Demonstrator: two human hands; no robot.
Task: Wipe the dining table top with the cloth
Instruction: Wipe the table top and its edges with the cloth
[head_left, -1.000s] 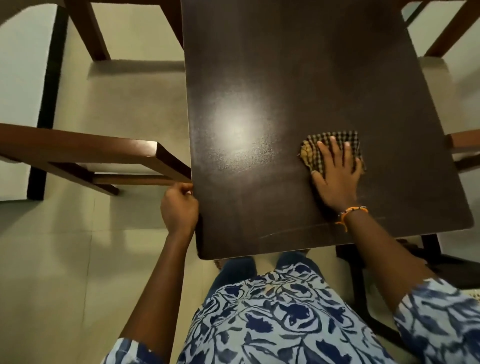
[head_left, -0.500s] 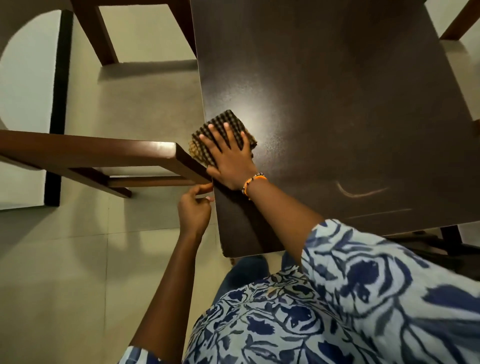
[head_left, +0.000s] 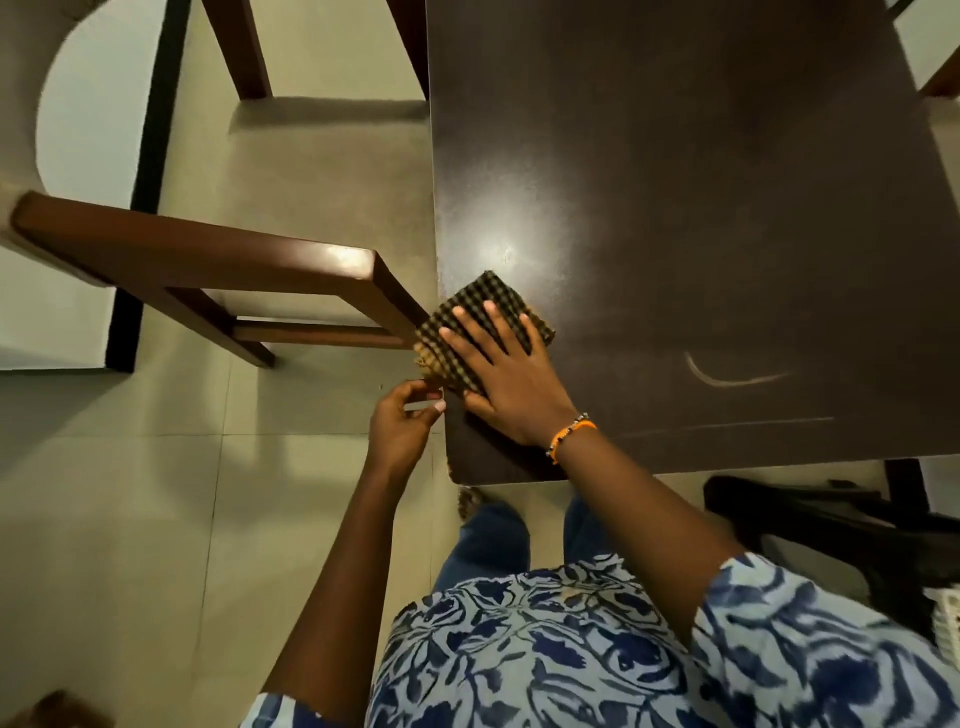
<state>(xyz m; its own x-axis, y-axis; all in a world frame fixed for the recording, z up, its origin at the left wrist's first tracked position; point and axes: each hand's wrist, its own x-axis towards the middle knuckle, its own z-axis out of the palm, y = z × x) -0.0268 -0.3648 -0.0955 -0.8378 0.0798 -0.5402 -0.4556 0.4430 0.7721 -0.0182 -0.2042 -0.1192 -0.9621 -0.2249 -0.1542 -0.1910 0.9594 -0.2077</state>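
The right hand (head_left: 511, 374) hides much of the cloth (head_left: 475, 317); the table's (head_left: 701, 182) far end is cut off; something brown, perhaps furniture, blurs near-left (head_left: 57, 709).

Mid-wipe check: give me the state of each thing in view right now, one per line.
cloth: folded, flat at the table's left edge, one corner overhanging
right hand: open, palm pressing the cloth
left hand: cupped just off the edge below the cloth, holding nothing visible
table top: pale curved streak and thin lines near the front edge
chair: pushed against the table's left edge
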